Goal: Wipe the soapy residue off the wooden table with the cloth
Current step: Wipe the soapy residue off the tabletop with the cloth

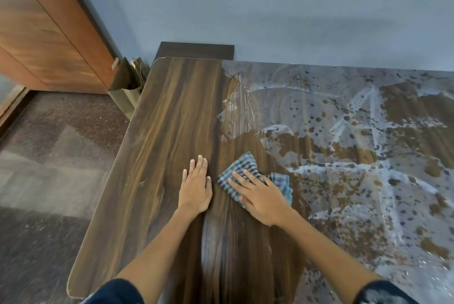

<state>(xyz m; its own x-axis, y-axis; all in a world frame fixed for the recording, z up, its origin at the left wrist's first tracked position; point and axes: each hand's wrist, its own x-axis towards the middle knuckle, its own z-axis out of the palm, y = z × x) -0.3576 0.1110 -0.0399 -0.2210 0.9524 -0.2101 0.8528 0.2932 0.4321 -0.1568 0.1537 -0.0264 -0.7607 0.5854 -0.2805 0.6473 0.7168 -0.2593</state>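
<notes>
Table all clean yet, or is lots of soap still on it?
Not yet. The left part of the table is bare wood already. The right hand presses the checked cloth at the soap's edge; the left hand lies flat. White soapy residue covers the right side.

Blue-grey room with wood cabinetry

A plain blue-grey wall (270, 3) fills the back. At left stands a reddish-brown wooden cabinet (44, 30) with a dark edge strip. The floor (49, 156) is dark speckled stone with paler patches. A brown paper bag (125, 85) stands in the corner, beside a dark board (196, 50) against the wall.
</notes>
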